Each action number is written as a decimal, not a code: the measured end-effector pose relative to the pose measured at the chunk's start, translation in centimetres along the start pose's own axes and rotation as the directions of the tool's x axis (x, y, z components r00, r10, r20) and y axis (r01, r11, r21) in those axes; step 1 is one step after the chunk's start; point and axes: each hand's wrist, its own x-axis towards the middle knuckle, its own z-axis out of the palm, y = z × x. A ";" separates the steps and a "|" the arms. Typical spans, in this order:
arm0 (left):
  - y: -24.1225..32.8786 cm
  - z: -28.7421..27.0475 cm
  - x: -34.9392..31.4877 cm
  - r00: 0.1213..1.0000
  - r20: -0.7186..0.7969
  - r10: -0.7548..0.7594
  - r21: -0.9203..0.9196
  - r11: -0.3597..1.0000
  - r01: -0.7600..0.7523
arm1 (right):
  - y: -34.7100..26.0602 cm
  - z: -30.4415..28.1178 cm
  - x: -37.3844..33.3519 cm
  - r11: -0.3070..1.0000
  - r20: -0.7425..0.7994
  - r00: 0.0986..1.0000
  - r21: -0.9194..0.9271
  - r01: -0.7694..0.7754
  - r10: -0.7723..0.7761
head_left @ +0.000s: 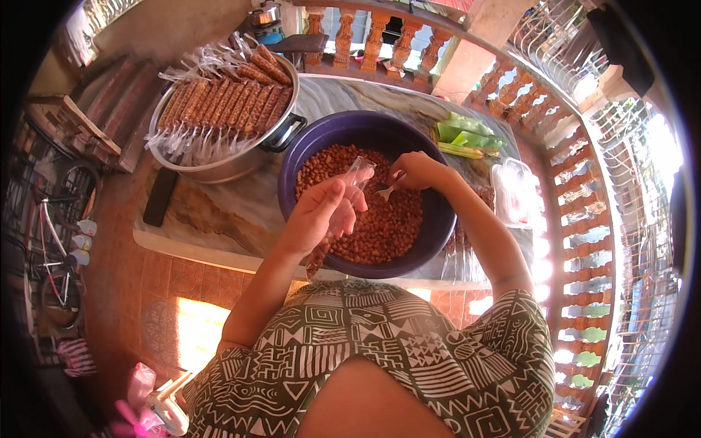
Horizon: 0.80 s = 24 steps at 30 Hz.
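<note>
Bag [360,171] of clear plastic, long and narrow, aslant in left hand [325,212] above a purple basin [383,128] of reddish-brown nuts [387,233]: upper end up and to the right, lower end, apparently filled, down and to the left below the palm. Small pale utensil [385,193] in right hand [421,173], just right of the bag's upper part, head pointing down and left, close over the nuts. Left fingers curled about the plastic, thumb raised, exact pinch partly hidden; right fingers pressed together around the utensil's handle. Upper end between the two hands.
</note>
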 end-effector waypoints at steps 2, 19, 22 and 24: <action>0.1 0.2 0.1 1.000 -0.003 -0.012 0.001 1.000 0.012 | 0.2 0.4 0.1 0.991 0.019 0.999 0.127 0.031 -0.034; 0.2 0.4 0.5 0.999 -0.033 -0.028 0.069 0.997 0.030 | -0.7 -12.2 -7.2 0.879 -0.224 0.940 0.349 0.326 -0.259; 0.0 0.5 0.6 1.000 -0.009 -0.025 0.049 0.998 0.025 | -1.8 -14.7 -8.1 0.882 -0.245 0.924 0.305 0.360 -0.292; 0.0 0.5 0.6 1.000 -0.004 -0.030 0.041 0.999 0.031 | -3.0 -15.5 -8.2 0.899 -0.254 0.914 0.226 0.375 -0.317</action>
